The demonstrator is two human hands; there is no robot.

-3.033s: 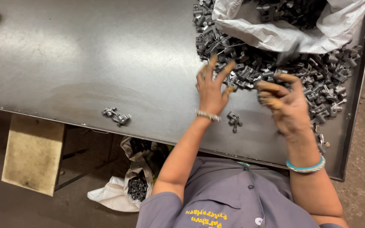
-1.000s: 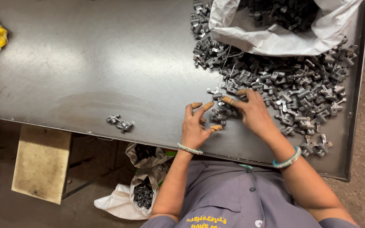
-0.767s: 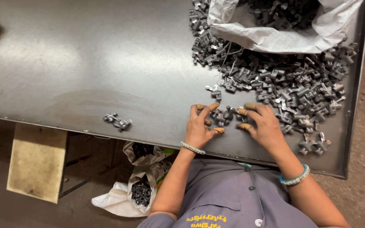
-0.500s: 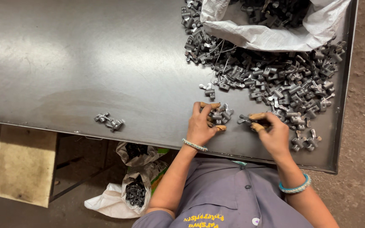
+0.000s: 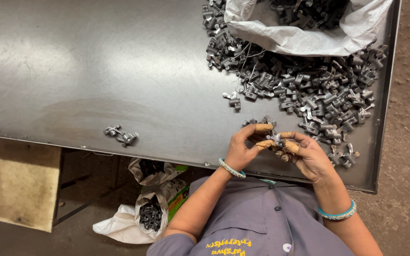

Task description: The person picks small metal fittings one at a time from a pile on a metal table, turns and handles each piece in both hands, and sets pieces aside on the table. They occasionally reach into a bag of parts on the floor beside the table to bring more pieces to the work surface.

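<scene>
Roughly, left to right: a small cluster of grey metal parts [image 5: 120,135] sits alone near the desk's [image 5: 72,71] front edge, close enough that a bump could knock it off, maybe into the open sacks on the floor [image 5: 150,208] below. The left hand [image 5: 244,149] is curled shut, taped fingertips [image 5: 263,127] pinching a small grey metal piece [image 5: 275,139] just above the desk's near edge; the right hand [image 5: 307,155] is closed on the same piece from the other side, both thumbs pressing in. Grip is fingertip only, so the piece could slip and drop over the edge into the lap or onto the floor. A few loose parts [image 5: 257,122] lie just behind the hands. Further right the big heap of parts [image 5: 319,90] spills from the white sack [image 5: 304,38] and reaches the desk's right rim; a sweep of the forearm could push strays [image 5: 345,156] off that corner.
</scene>
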